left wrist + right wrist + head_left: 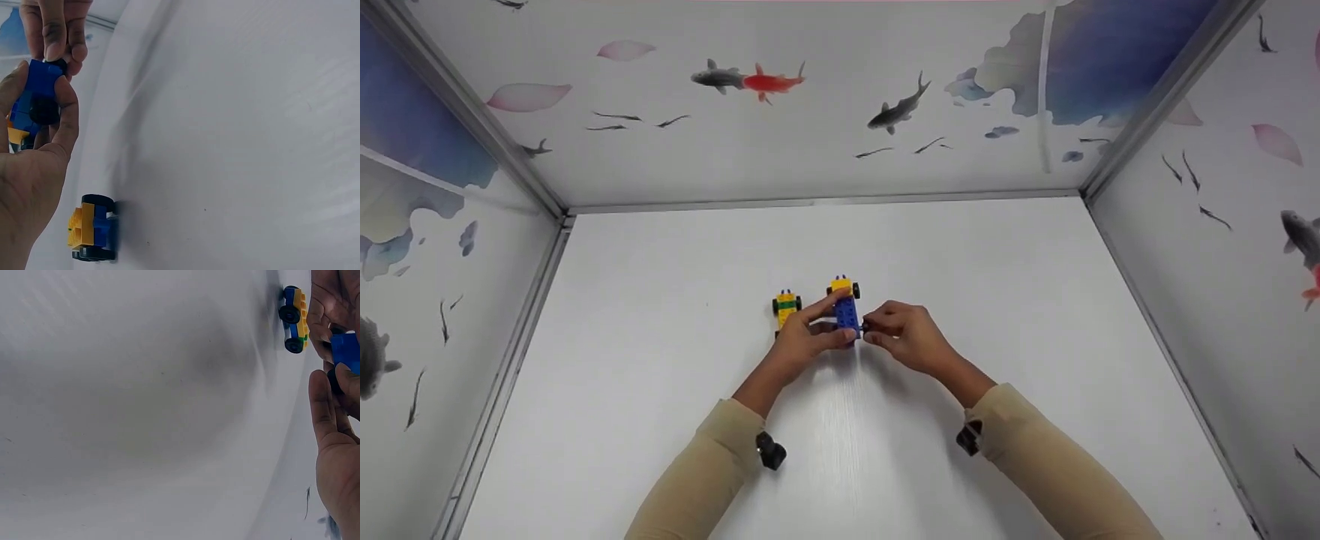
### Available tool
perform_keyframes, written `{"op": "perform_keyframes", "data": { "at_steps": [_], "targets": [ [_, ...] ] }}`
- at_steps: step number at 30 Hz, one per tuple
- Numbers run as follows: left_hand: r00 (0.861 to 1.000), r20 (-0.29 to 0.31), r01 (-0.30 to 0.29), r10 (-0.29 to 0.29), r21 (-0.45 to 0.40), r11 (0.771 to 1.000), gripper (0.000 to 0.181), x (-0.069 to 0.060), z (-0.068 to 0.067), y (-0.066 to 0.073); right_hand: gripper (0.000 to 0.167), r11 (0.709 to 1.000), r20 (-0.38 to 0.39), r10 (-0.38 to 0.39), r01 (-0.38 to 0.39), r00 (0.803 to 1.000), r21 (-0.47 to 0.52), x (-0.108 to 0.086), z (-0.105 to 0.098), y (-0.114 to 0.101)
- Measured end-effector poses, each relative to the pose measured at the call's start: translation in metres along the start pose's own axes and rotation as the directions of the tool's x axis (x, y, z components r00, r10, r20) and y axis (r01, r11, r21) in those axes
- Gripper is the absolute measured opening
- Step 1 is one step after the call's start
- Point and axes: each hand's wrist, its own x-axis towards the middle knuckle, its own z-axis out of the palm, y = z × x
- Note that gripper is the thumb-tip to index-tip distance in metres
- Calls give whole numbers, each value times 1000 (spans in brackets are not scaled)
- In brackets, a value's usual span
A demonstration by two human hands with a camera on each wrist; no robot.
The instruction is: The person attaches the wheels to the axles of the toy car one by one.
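Observation:
My left hand [796, 351] grips a blue toy brick car [847, 312] with a yellow far end, holding it above the table between thumb and fingers. Dark wheels sit at the yellow end. At the near right side of the car, my right hand [916, 339] pinches a small black wheel [865, 327]; whether it is fully seated cannot be seen. In the left wrist view another black wheel [44, 110] shows on the car's near side. Fingers partly cover the blue body [344, 347] in the right wrist view.
A second toy car [786, 306], yellow with a green brick and black wheels, stands on the white table [660, 420] left of my left hand. Panels printed with fish [896, 112] wall the table at the back and both sides.

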Motion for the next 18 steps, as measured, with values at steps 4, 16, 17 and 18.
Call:
{"op": "perform_keyframes", "data": {
  "at_steps": [4,16,17,18],
  "targets": [
    [1000,21,-10,9,19,1000,70,2,2,1,29,999,-2,-24,24,1000,-22,1,0,1],
    [998,64,-10,6,64,998,71,6,3,-3,32,999,27,19,-20,999,27,-4,3,9],
    [998,62,-6,1,79,997,70,7,3,-4,32,999,31,25,-26,999,32,-4,3,9],
    [998,59,-2,-4,95,995,70,7,3,-4,32,999,35,30,-31,999,34,-4,3,10]
  ]
}}
